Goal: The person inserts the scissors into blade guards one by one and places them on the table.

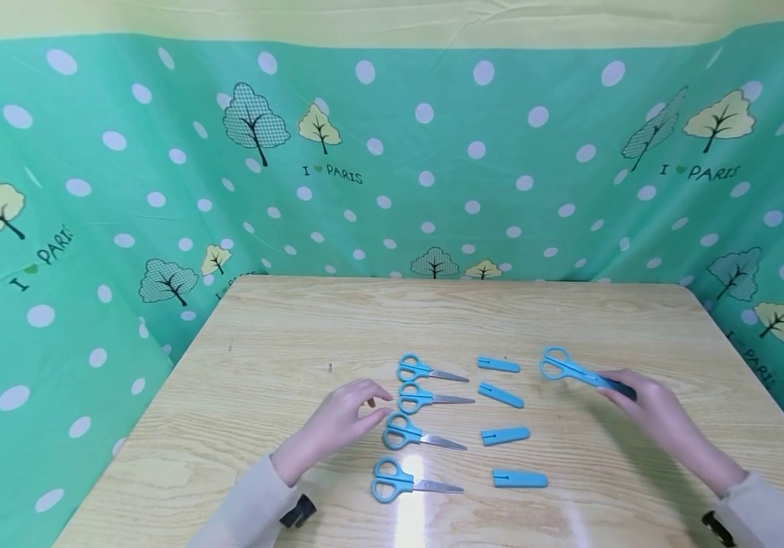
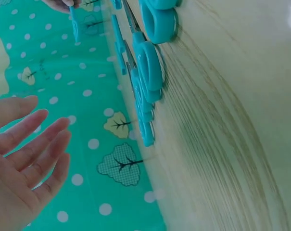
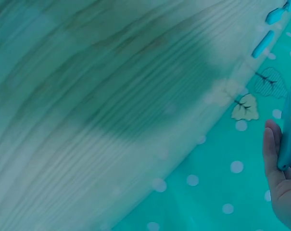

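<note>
My right hand [image 1: 662,418] pinches a pair of blue-handled scissors [image 1: 563,367] by its blade cover [image 1: 623,387], raised above the right part of the table. The handle loops point left, and the cover hides the blades. In the right wrist view, fingers and thumb lie on both sides of the cover [image 3: 288,142]. My left hand [image 1: 340,417] holds nothing, its fingers loosely bent, just left of several scissors [image 1: 402,481] lying in a column with blades pointing right. Several separate blue blade covers [image 1: 521,479] form a second column right of the blade tips.
The pale wood-grain table [image 1: 282,327] carries both columns near its middle. A green dotted cloth [image 1: 426,160] with trees hangs behind it and along both sides. Each sleeve has a small black device [image 1: 298,511] near the wrist.
</note>
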`<state>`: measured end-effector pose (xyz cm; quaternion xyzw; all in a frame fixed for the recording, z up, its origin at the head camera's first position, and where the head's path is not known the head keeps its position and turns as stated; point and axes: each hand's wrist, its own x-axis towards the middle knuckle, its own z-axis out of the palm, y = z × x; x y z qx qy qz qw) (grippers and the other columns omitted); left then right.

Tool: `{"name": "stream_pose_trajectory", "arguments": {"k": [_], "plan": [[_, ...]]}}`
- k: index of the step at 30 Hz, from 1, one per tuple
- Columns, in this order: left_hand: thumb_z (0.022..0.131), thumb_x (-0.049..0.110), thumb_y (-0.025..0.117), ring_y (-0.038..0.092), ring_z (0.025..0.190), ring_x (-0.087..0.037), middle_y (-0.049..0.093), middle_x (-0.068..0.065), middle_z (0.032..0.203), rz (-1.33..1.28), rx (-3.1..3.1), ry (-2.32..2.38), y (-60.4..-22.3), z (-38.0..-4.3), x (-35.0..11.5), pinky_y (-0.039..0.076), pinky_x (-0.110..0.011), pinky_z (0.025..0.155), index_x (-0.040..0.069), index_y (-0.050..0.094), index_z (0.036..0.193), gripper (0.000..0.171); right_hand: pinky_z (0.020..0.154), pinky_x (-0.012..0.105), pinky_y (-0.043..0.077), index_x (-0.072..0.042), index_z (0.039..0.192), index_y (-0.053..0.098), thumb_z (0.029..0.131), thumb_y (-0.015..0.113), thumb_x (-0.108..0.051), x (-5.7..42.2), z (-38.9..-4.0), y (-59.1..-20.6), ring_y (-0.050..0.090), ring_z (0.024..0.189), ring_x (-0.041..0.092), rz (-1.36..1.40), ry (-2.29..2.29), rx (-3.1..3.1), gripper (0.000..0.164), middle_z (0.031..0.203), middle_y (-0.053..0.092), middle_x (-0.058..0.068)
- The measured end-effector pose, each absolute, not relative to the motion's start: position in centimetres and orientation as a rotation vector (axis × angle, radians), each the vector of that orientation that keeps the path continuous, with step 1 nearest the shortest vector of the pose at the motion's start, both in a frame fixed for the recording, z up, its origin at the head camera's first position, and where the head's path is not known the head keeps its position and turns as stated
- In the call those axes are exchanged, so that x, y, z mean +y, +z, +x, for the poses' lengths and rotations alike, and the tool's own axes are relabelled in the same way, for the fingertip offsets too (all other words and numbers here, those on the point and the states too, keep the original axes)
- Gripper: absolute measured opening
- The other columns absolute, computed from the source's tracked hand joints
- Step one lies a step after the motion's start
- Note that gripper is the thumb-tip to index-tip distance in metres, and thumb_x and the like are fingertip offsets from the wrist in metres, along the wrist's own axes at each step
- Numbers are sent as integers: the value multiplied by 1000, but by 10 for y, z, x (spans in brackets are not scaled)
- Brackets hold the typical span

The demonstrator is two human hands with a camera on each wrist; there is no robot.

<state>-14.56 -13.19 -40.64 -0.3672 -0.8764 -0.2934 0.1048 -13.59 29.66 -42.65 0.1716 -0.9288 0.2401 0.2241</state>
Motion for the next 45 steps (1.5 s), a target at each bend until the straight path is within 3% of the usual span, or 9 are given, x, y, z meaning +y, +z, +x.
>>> {"name": "stream_pose_trajectory", "arguments": {"k": [4, 9, 13, 19, 36, 45], "plan": [[79, 12, 65, 58, 74, -16, 64, -3, 89, -1057, -2606, -855, -407, -145, -135, 50, -25, 64, 5, 63, 92, 15, 51, 34, 50, 10, 94, 62, 73, 67, 4, 306, -139, -428, 61, 71, 33, 419, 662, -2618, 22, 85, 62, 24], [79, 13, 65, 58, 75, -15, 64, -2, 90, -1016, -2644, -857, -408, -144, -139, 50, -24, 65, 5, 63, 93, 16, 45, 24, 45, 11, 95, 61, 75, 65, 2, 317, -143, -432, 60, 64, 23, 385, 659, -2671, 21, 84, 63, 24], [79, 14, 65, 58, 75, -14, 64, -2, 91, -991, -2665, -852, -410, -143, -142, 49, -22, 65, 6, 63, 93, 16, 46, 24, 44, 12, 95, 60, 77, 64, 2, 323, -146, -436, 59, 65, 23, 342, 673, -2717, 21, 85, 62, 25], [79, 13, 65, 58, 75, -14, 64, -1, 90, -965, -2680, -849, -413, -144, -148, 49, -23, 65, 6, 63, 93, 16, 46, 22, 39, 13, 98, 59, 80, 61, 0, 329, -149, -439, 49, 61, 10, 270, 680, -2808, 22, 87, 61, 27], [79, 13, 65, 57, 74, -12, 64, 0, 90, -855, -2746, -856, -419, -147, -161, 48, -23, 62, 7, 63, 92, 14, 53, 36, 48, 14, 95, 58, 78, 62, 2, 335, -156, -450, 59, 73, 34, 292, 694, -2858, 22, 87, 60, 29], [79, 14, 65, 57, 72, -10, 64, 0, 90, -805, -2775, -839, -423, -149, -170, 48, -23, 63, 8, 63, 91, 14, 56, 40, 49, 13, 93, 60, 77, 63, 0, 338, -158, -451, 59, 74, 36, 287, 679, -2903, 20, 85, 61, 26]]}}
